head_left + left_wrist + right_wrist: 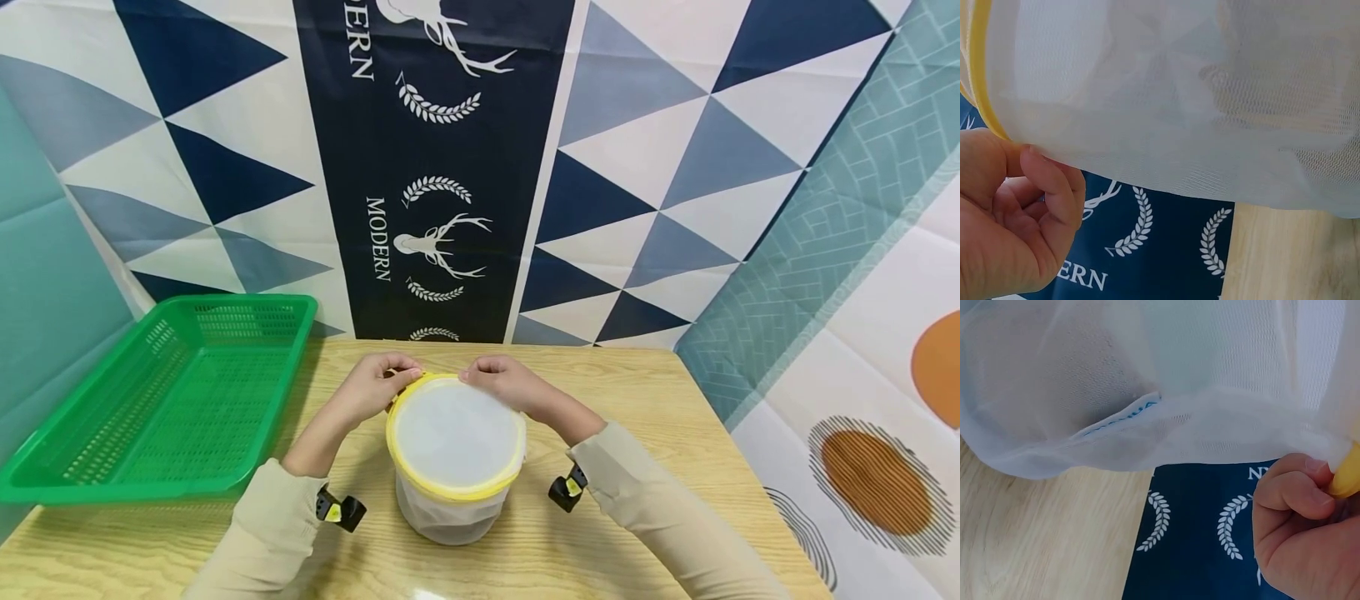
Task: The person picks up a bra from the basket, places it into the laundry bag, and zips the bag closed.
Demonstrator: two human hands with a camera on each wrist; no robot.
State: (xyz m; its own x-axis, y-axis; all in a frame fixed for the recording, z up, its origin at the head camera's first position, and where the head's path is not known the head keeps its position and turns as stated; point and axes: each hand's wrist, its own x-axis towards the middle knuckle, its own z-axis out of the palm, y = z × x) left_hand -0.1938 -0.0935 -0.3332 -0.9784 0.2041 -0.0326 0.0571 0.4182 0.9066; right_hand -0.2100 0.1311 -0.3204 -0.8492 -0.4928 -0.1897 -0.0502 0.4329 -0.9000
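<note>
A round white mesh laundry bag (459,433) with yellow trim (457,496) stands upright on the table, its flat top facing up. At the far left of the rim, my left hand (372,387) pinches the yellow edge between thumb and fingers. My right hand (513,385) pinches the same rim at the far side, a short gap to the right. The left wrist view has the curled left fingers (1054,194) against the mesh edge. In the right wrist view a white tag (1122,417) with blue lettering shows on the bag. I cannot tell what lies inside.
A green plastic basket (258,442) with perforated sides stands on the left of the wooden table (600,542). Patterned cloth (637,167) hangs behind the table's far edge and along the right. Small black wrist cameras (566,490) stick out from both sleeves.
</note>
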